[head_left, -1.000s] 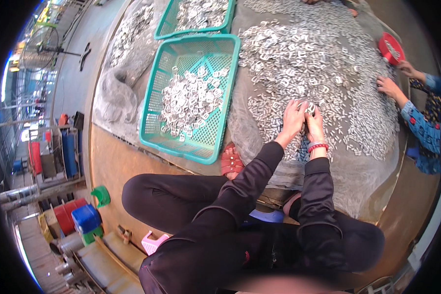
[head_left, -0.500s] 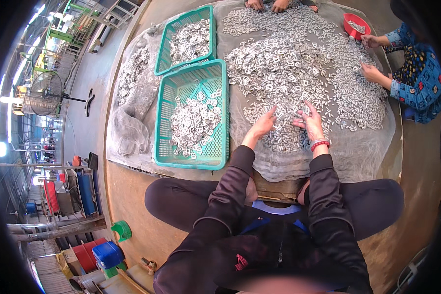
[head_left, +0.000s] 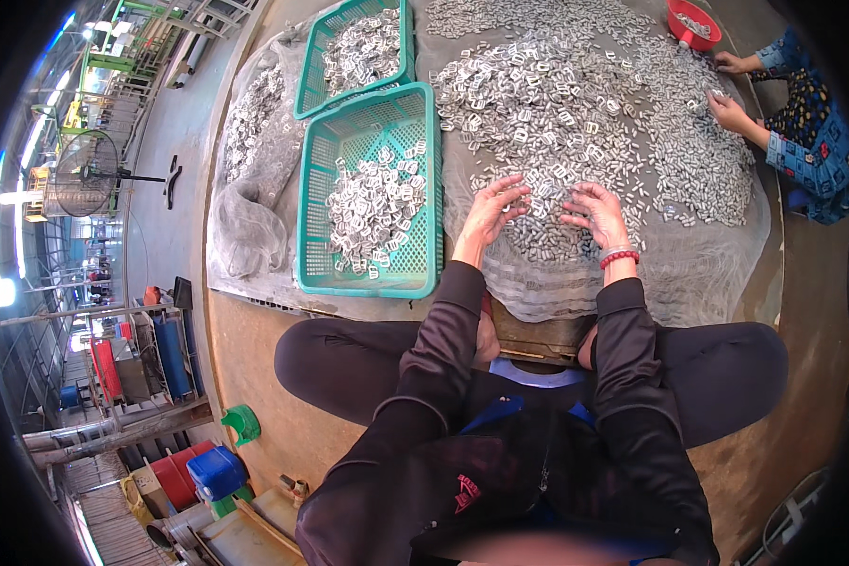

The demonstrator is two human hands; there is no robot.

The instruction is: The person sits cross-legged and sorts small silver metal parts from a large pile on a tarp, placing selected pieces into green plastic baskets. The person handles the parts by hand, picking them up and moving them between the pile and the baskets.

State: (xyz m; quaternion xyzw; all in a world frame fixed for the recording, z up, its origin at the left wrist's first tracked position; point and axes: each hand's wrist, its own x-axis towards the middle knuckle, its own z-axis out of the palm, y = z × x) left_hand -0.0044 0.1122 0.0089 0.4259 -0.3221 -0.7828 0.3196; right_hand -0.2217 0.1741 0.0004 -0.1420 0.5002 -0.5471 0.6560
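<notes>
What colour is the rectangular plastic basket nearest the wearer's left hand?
The rectangular plastic basket is teal green, clearest in the head view.

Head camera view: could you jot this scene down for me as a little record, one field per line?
Left hand: open, fingers curved, over the near part of the pile
Right hand: open, apart from the left, red bracelet at its wrist
Pile: many small grey, metal-looking pieces
Baskets: near green basket and far green basket, both holding frame-shaped pieces
Co-worker: at right, red bowl nearby
Unclear: whether either hand touches a piece
</notes>
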